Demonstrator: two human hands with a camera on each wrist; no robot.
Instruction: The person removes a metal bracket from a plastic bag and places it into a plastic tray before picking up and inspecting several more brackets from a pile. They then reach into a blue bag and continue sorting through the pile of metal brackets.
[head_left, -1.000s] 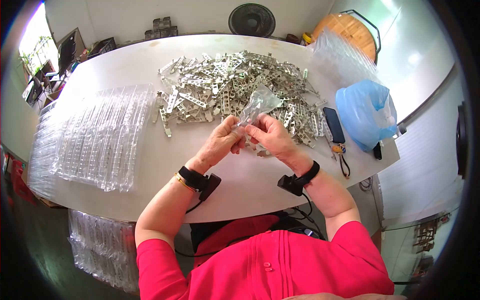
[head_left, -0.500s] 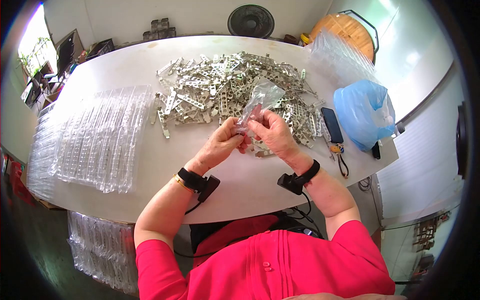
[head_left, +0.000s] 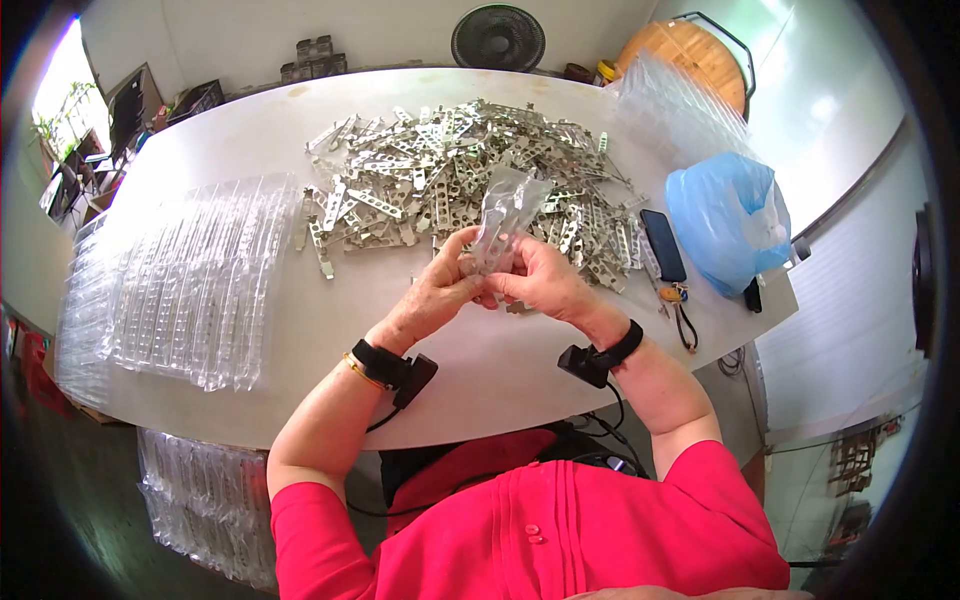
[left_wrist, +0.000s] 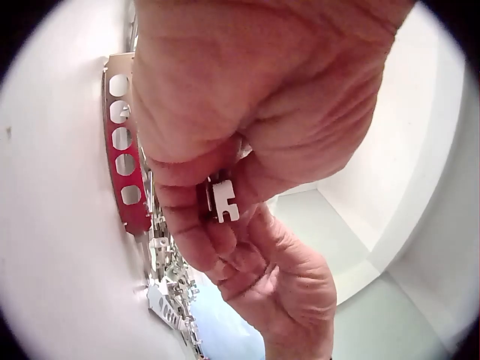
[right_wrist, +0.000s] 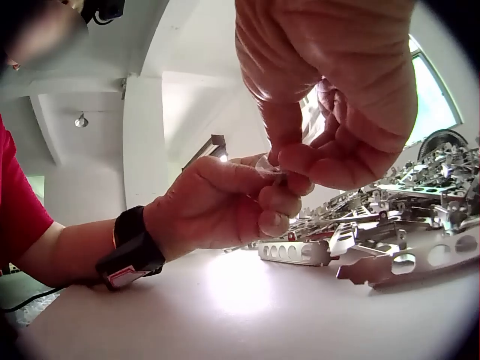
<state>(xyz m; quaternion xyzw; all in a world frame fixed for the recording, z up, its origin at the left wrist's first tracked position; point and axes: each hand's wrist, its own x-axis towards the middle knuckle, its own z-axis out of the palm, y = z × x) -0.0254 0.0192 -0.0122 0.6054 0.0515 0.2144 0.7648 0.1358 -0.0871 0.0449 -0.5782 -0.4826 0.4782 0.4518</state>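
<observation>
- Both hands, left hand (head_left: 432, 295) and right hand (head_left: 540, 280), pinch a clear plastic bag (head_left: 505, 210) holding a metal bracket (left_wrist: 222, 200).
- Since a second ago, the bag has tipped upright above the bracket pile (head_left: 450, 180).

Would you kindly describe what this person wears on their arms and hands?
Short red sleeves cover the upper arms. Each wrist carries a black strap with a small black camera and cable. The left wrist also has a thin gold bangle. Both hands are bare.
</observation>
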